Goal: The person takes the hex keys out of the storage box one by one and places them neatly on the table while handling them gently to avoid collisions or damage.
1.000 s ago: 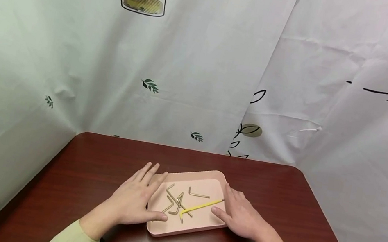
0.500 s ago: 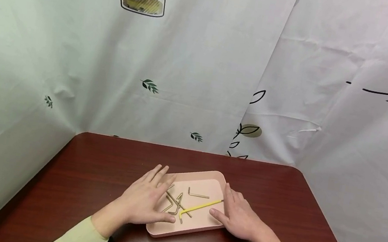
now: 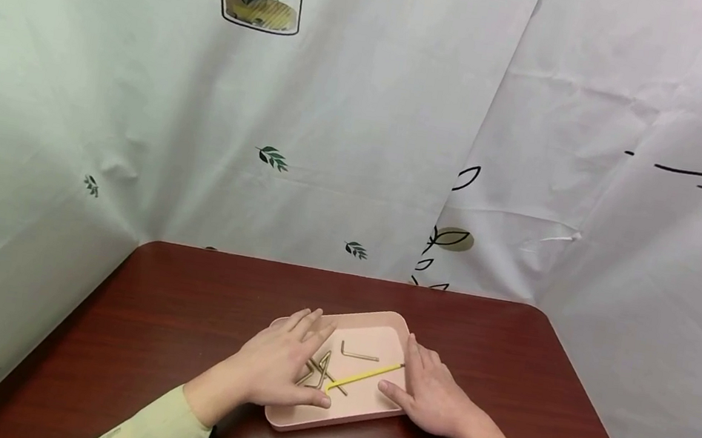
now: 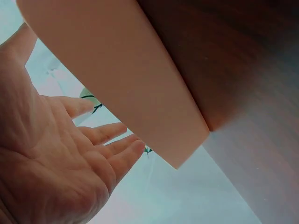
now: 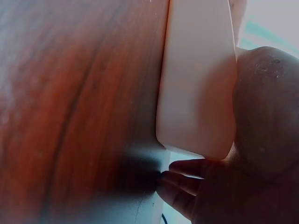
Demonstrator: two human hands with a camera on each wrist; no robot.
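Both of the person's hands were at the pink tray (image 3: pixel 362 404), and I could see straight fingers on each. The left hand (image 3: pixel 279 366) was spread above the tray's left end, its thumb stretched in over the near side; whether any of it touched the rim, I couldn't tell. The right hand (image 3: pixel 434 395) lay along the tray's right end, against the wall by the look of it, fingers together and thumb reaching inward over the rim. Slantwise across the tray's floor lay a yellow key (image 3: pixel 365 376), one end just beside the left thumb, the dark tip close to the right fingers. Toward the tray's left end a few brass-coloured keys (image 3: pixel 322 376) lay crossed, partly hidden by the left hand, while a lone L-shaped key (image 3: pixel 360 356) sat apart, nearer the far rim. The tray stood askew on the dark red table (image 3: pixel 213 289), whose top stretched well past both ends and ran back from the far rim to a pale curtain (image 3: pixel 365 116).
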